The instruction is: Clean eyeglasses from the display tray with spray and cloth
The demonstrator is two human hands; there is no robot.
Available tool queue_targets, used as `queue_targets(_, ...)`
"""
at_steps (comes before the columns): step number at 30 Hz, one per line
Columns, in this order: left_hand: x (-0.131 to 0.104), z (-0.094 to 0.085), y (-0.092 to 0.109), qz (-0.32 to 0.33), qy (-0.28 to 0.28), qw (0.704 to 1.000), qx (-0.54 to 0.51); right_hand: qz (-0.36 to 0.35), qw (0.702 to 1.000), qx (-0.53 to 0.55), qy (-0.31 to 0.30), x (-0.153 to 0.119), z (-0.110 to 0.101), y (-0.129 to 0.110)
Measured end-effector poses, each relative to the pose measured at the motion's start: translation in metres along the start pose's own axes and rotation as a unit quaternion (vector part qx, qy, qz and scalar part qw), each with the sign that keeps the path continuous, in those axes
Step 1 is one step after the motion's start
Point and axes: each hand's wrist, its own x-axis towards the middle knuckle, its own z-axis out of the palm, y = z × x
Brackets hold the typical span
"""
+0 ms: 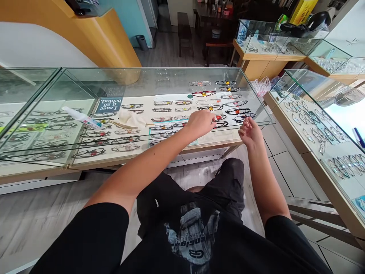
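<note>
My left hand (200, 123) is over the right part of the glass display case (159, 70), fingers curled beside glasses with red and yellow tags. What its fingertips hold, if anything, is too small to make out. Near the case's right end, my right hand (251, 133) is raised with bent fingers, its fingertips at a dark pair of glasses (244, 117). Whether it grips that pair is unclear. Rows of glasses lie in the case. A beige cloth (129, 118) and a white bottle (81, 117) rest on the glass at the left.
A blue-grey sign (109, 105) is in the case at the left. Another glass showcase (322, 125) stands to the right, with more cases behind. A wooden bench (184, 30) and a dark bin (142, 42) are on the floor beyond. My legs are under the front edge.
</note>
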Motion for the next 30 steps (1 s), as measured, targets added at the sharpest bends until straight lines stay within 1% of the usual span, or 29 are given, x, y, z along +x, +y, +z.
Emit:
queue_targets(3,0.009,0.006,0.002,-0.007,0.002,1.0,0.005,-0.003,0.999,0.03,-0.017,-0.001,0.003,0.005)
queue_targets(5,0.012,0.009,0.002,-0.008,0.002,1.0,0.009,-0.002,0.999,0.029,-0.028,-0.002,0.005,0.009)
queue_targets(11,0.017,0.014,0.001,-0.018,-0.01,1.0,0.018,-0.018,0.999,-0.017,-0.035,-0.002,0.004,0.017)
queue_targets(14,0.018,0.016,0.002,-0.021,-0.008,1.0,0.015,-0.038,0.998,-0.026,-0.037,-0.002,0.001,0.02)
queue_targets(20,0.019,0.019,0.0,-0.023,-0.007,1.0,0.004,-0.078,0.993,-0.08,-0.044,-0.006,-0.002,0.022)
queue_targets(24,0.019,0.019,0.001,-0.016,-0.006,1.0,0.012,-0.086,0.99,-0.104,-0.049,-0.009,0.0,0.021)
queue_targets(30,0.021,0.019,0.004,-0.015,-0.021,0.999,0.021,-0.089,0.984,-0.144,-0.06,-0.015,0.002,0.02)
